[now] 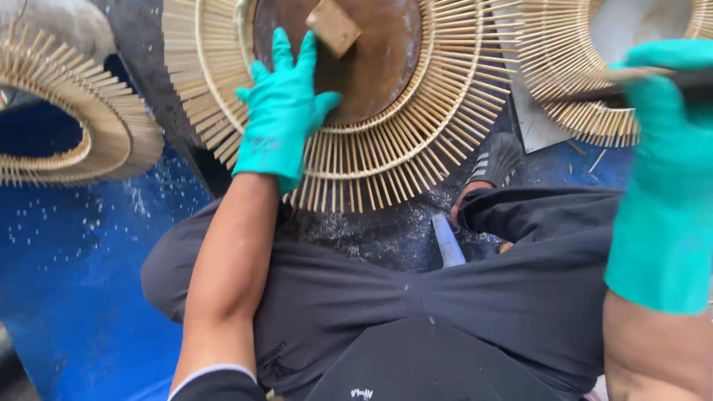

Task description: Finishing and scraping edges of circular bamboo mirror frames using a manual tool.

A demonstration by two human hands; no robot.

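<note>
Three bamboo sunburst frames [386, 148], two gloved hands [286, 111]

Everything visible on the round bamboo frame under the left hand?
The bamboo frame is a flat sunburst ring: pale thin sticks fanning outward, bound by two or three curved hoops. Its top edge is cut off by the picture. It lies around a brown round disc that carries a small wooden block. The left hand, in a teal glove, presses flat across the inner hoop and disc edge. The lower sticks reach toward the person's lap.
</note>
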